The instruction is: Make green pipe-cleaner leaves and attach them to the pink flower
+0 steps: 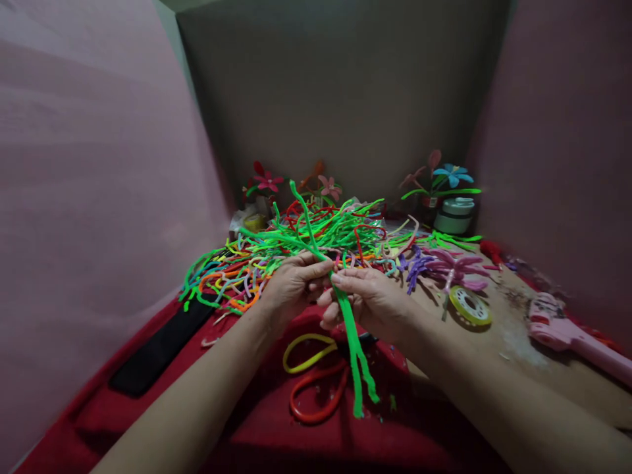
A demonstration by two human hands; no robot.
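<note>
Bright green pipe cleaners [349, 329] run between my two hands, with two ends pointing down toward me and others rising behind. My left hand [299, 276] pinches them from the left near their middle. Close beside it, my right hand [363, 293] is closed on the same bundle, thumb on top. The hands nearly touch. Below them on the red cloth [395, 434] lie scissors, with one yellow handle loop [309, 352] and one red handle loop [318, 401]; their blades are mostly hidden behind my right hand.
A heap of coloured pipe cleaners [316, 230] spreads behind my hands. At right are purple pipe cleaners [419, 268], a yellow tape roll [470, 306] and a pink glue gun [557, 326]. A black flat object [160, 349] lies left. Pipe-cleaner flowers [451, 174] stand at the back.
</note>
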